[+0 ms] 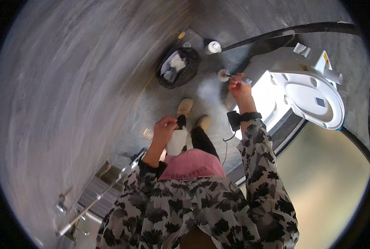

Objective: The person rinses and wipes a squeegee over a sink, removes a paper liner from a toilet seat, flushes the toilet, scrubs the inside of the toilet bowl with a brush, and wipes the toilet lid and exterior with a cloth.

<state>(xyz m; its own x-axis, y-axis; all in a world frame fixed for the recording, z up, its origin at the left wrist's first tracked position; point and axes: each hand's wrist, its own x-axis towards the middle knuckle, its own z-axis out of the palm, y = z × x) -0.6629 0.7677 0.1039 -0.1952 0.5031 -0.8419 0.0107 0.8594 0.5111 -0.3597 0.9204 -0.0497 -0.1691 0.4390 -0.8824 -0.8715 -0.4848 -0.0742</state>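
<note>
My right hand (239,87) grips a toilet brush by its handle. The brush's round bristle head (224,75) points to the left over the floor, and a shiny rounded handle end (246,80) shows on the other side of the fist. Beside that forearm stands a white toilet (270,102), its lid and seat (312,96) raised. Lower and to the left, my left hand (164,130) holds a white cup-like container (177,142) by its upper part, in front of my lap. What the container holds cannot be seen.
A bin lined with a black bag (193,63) holds crumpled white waste near the corner. A white bottle or canister (214,47) is on the floor to its right. A long-handled pole (110,183) leans at lower left. Frosted glass (322,174) lies at lower right.
</note>
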